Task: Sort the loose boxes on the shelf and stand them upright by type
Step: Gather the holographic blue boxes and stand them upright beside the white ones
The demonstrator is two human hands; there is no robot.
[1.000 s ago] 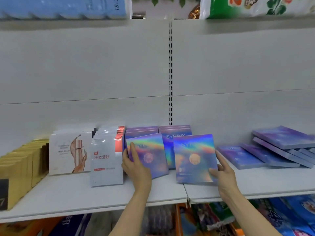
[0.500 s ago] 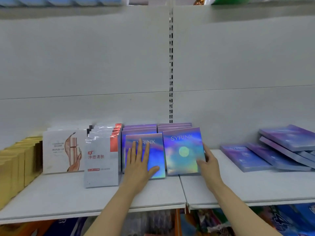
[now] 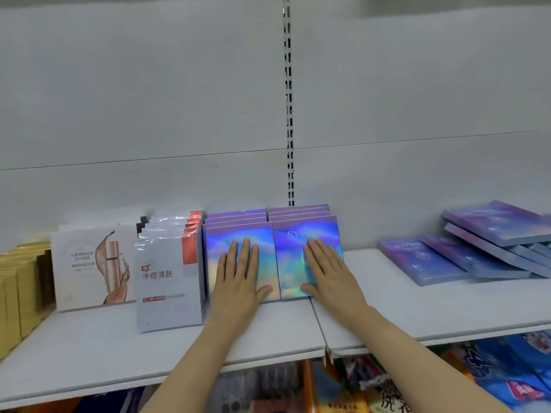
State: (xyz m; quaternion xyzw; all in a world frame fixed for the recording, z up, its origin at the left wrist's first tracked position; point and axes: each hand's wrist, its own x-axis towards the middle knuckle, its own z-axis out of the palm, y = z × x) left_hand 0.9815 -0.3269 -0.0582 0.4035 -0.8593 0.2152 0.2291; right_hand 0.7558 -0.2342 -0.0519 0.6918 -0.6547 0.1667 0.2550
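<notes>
Two holographic boxes upright at mid-shelf, side by side, fronting two rows of the same type. Left hand flat with straight fingers on the left box face, right hand likewise flat on the right one; nothing gripped. Squaring-up step, judging by the pressing palms. Loose purple boxes lying flat and overlapping, far right on the shelf. Next, probably: reach right, lift one, stand it in a row. White mask packs upright just left.
</notes>
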